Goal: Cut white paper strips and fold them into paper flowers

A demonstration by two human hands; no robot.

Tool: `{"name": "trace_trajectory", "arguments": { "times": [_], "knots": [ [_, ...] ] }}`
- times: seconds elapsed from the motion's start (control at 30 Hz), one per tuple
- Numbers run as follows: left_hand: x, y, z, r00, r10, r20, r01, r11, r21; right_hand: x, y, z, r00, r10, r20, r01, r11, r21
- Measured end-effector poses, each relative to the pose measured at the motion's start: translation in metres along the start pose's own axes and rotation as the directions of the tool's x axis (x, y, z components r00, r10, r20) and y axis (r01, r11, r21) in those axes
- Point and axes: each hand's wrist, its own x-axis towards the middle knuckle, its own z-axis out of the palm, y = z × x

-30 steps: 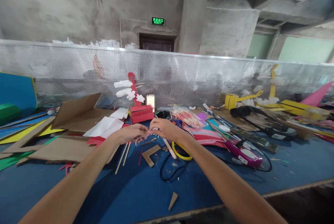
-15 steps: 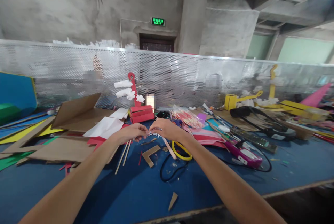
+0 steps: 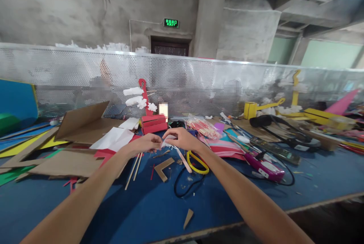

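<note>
In the middle of the head view my left hand [image 3: 146, 144] is closed, its fingertips pinched at the edge of a small, thin white piece [image 3: 167, 141] that looks like paper or tissue. My right hand [image 3: 184, 139] curves over the other side of this piece, with thumb and fingers closed on it. The fingertips partly cover it. Just below lie white strips, a pale pink stick-like tool [image 3: 184, 161] and scissors with yellow handles [image 3: 198, 163]. Behind my hands stands a red cardboard box [image 3: 154, 124] with a red upright carrying white fluffy pieces [image 3: 133, 101].
Brown cardboard [image 3: 65, 162] and a white sheet [image 3: 112, 139] lie to the left, near two thin wooden sticks [image 3: 134, 172]. An L-shaped cardboard piece [image 3: 163, 169] is in front. At right are a purple device [image 3: 264, 167], a black strap [image 3: 287, 132] and a bag of sticks [image 3: 203, 127].
The fingers of my right hand have lifted and arched a little, so more of the white piece shows between my hands. My left hand stays nearly in place.
</note>
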Motion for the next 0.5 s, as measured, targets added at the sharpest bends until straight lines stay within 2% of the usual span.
{"name": "trace_trajectory", "arguments": {
  "times": [0.23, 0.5],
  "knots": [
    [0.0005, 0.0029, 0.0002, 0.994, 0.105, 0.004, -0.105, 0.993, 0.043, 0.0017, 0.0085, -0.0013, 0.999, 0.037, -0.040, -0.035, 0.999, 0.032],
    [-0.0014, 0.0100, 0.0030, 0.977, 0.211, -0.001, -0.211, 0.977, 0.033, 0.0021, 0.0071, -0.0016, 0.994, 0.107, -0.025, -0.102, 0.983, 0.150]
  ]
}}
